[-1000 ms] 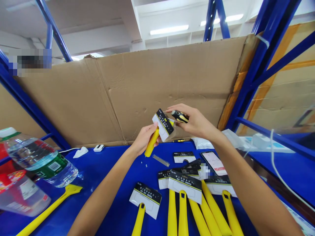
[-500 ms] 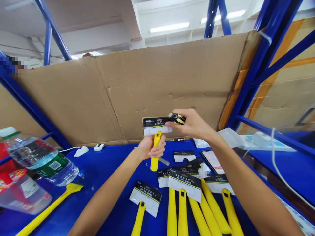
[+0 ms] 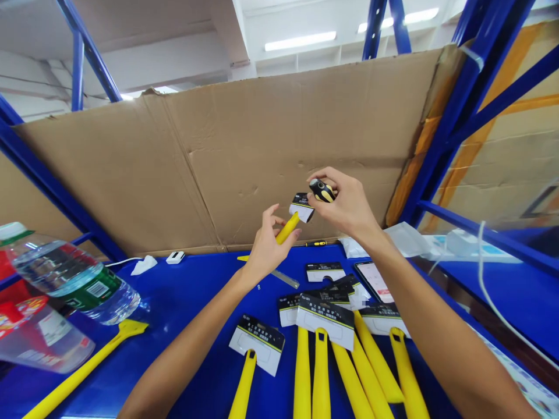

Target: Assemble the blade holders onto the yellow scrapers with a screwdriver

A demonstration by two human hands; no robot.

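My left hand (image 3: 266,247) is wrapped round a yellow scraper handle (image 3: 287,228), which tilts up to the right. At its upper end sits a black-and-white printed card (image 3: 301,205), turned partly edge-on. My right hand (image 3: 349,203) grips a tool with a black-and-pale-yellow handle (image 3: 322,190), and its fingertips are at the card's right edge. The working end of that tool is hidden. Below my hands lie several yellow handles (image 3: 322,372) with printed cards (image 3: 325,320) at their tops. One more carded handle (image 3: 243,384) lies apart, to their left.
A water bottle (image 3: 78,279) and a clear tub (image 3: 48,337) stand at left, by a yellow scraper (image 3: 87,369). A phone (image 3: 374,280), a loose card (image 3: 325,272) and a thin strip (image 3: 286,279) lie on the blue table (image 3: 187,302). Cardboard (image 3: 283,134) walls the back.
My right hand has risen slightly with the tool. The card has turned from facing me to nearly edge-on, and the handle in my left hand has tipped from upright to slanted.
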